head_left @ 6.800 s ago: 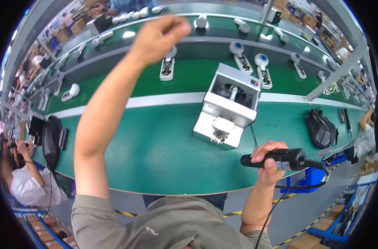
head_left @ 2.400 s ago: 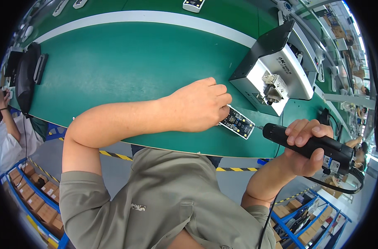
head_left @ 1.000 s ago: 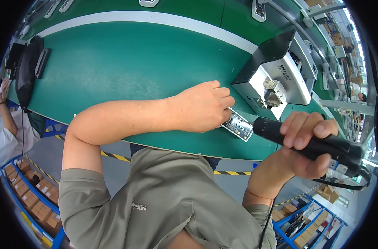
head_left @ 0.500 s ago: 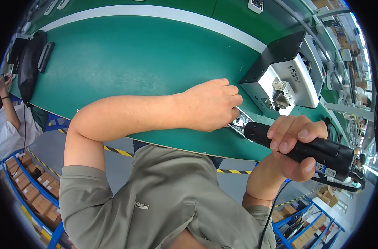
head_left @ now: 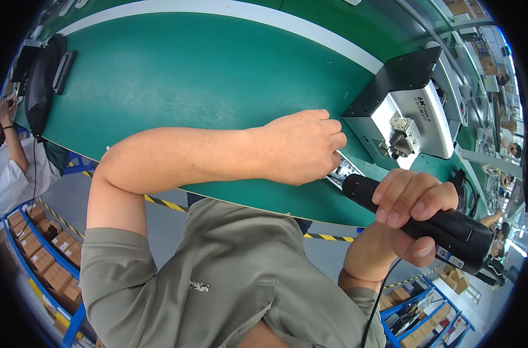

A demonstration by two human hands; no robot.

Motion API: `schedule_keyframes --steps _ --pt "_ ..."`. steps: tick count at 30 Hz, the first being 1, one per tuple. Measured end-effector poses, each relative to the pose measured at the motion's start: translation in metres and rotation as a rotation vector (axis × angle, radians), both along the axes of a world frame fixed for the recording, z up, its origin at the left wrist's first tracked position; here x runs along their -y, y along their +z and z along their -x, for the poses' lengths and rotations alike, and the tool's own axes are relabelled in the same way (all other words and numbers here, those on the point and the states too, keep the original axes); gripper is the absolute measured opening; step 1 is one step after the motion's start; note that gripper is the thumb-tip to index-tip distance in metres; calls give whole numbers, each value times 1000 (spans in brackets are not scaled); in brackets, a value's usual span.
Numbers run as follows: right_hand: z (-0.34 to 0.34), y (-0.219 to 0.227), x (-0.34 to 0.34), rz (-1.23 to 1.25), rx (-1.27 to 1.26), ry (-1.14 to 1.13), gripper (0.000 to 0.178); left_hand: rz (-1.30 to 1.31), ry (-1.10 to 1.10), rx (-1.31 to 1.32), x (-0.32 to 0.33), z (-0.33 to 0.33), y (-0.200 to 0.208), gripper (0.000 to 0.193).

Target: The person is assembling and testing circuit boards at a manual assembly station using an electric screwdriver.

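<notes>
My right hand is wrapped round a black electric screwdriver, with its cable trailing off behind. The tool's nose is tilted down and left over a silvery metal part on the green bench; the tip itself is hidden. Curled above the other end of that part, my left hand has its fingers bent over it and grips it near the bench front. The undersides of these fingers do not show.
Just beyond my hands stands a silver and black screw feeder on the green bench. A black bag-like object lies at the far left, near another person's arm. Racks of cardboard boxes stand behind me.
The view has shifted slightly. My left hand sits a little further right, and the screwdriver is tilted a bit differently, its rear end lower. Both grips are kept.
</notes>
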State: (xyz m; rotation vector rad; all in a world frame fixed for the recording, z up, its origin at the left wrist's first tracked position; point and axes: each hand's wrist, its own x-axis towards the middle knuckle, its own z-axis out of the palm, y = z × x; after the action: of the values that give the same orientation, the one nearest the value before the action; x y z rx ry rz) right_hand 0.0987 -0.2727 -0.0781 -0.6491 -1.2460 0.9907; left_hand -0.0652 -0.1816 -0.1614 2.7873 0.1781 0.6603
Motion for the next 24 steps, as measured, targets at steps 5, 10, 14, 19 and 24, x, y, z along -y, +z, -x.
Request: schedule_keyframes --steps 5,10,14,19,24 --pt "-2 0 1 -7 12 20 36 -6 3 9 0 1 2 12" --pt "-42 45 5 -142 60 -149 34 -2 0 -93 1 5 3 25" --pt "-58 49 -5 -251 250 -176 35 -42 -3 -60 0 6 7 16" --pt "-55 42 -18 -258 329 -127 37 -45 -9 -38 0 4 6 17" --pt "-52 37 -4 -141 196 7 38 11 -39 -81 -1 3 7 25"
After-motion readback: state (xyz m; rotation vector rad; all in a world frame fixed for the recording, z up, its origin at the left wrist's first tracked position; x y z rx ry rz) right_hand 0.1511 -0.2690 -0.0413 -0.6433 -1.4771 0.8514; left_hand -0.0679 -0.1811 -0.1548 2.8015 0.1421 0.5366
